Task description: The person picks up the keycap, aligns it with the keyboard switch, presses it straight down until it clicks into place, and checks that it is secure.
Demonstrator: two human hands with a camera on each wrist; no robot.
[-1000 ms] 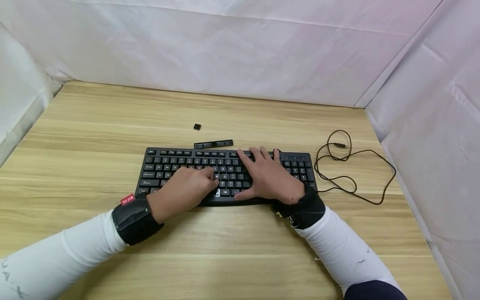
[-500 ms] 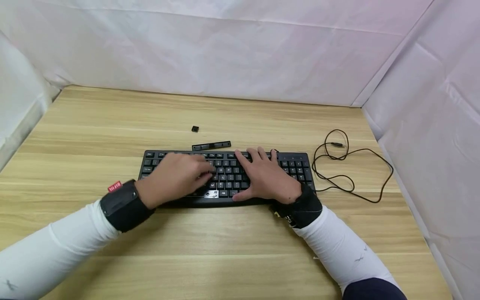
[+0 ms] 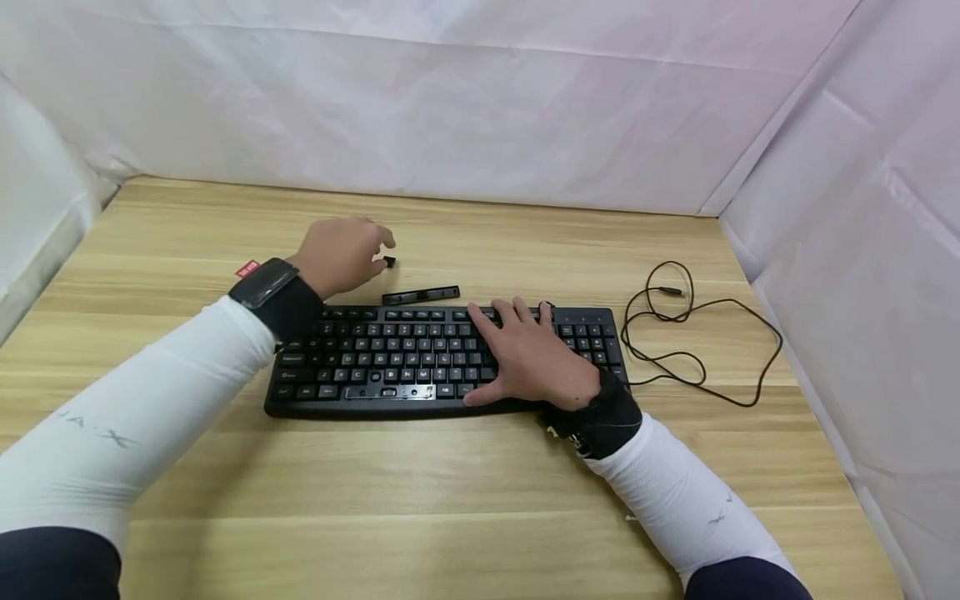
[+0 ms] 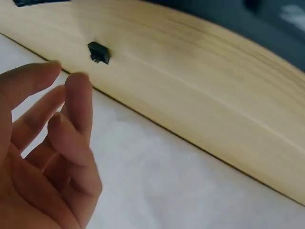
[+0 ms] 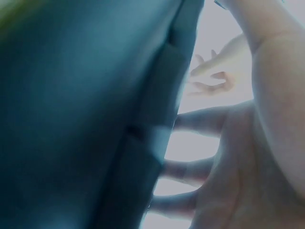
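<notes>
A black keyboard [image 3: 405, 343] lies on the table, with a bare slot [image 3: 390, 392] in its bottom row and a round bare spot just above it. Behind it rests a long black spacebar [image 3: 420, 296], and farther back a small black keycap [image 3: 389, 262]. My left hand [image 3: 341, 254] reaches over the table beside that keycap, fingers loosely bent and holding nothing; the left wrist view has the small keycap [image 4: 99, 52] apart from the fingertips. With fingers spread, my right hand [image 3: 534, 358] rests on the keyboard's right half, hiding keys under it.
A thin black cable [image 3: 705, 377] lies in loops to the right of the keyboard, its plug [image 3: 670, 291] among them. White cloth walls [image 3: 420, 108] stand behind the wooden table [image 3: 450, 500] and at both sides.
My left hand has lifted off the keyboard's middle and moved away to the back left, near the small keycap, uncovering the keys and bare slot. The right hand keeps its place.
</notes>
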